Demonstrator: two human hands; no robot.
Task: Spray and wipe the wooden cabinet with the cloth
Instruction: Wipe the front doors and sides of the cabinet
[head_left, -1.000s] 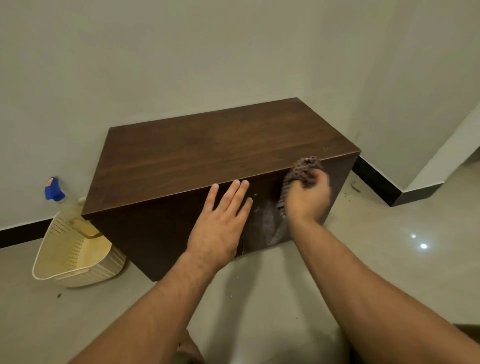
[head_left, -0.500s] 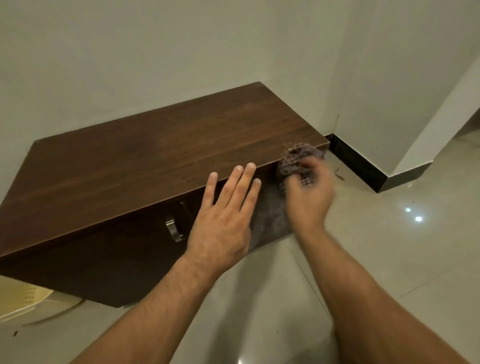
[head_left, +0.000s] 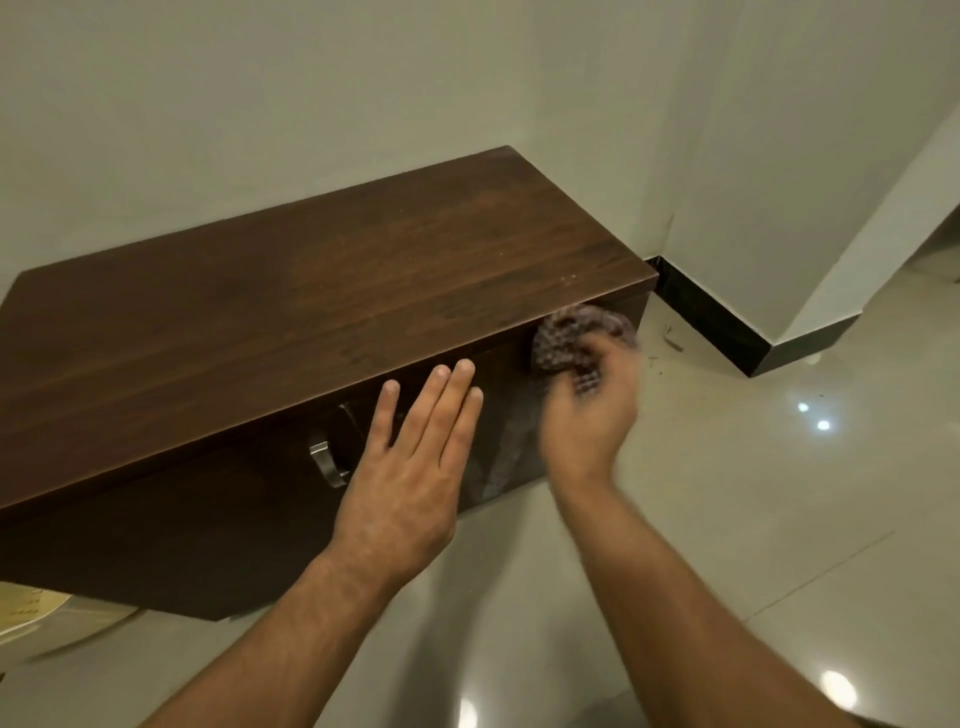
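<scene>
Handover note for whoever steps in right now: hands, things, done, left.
Left hand: open, flat against the cabinet front, just right of the handle.
Right hand: shut on the bunched cloth, motion-blurred, at the front's upper right corner under the top edge.
Spray bottle: not in view. A basket edge shows at lower left.
Done: a pale smear on the front between the hands suggests wiping is under way there.
Left: likely the rest of the front; whether the top has been wiped, cannot tell.
</scene>
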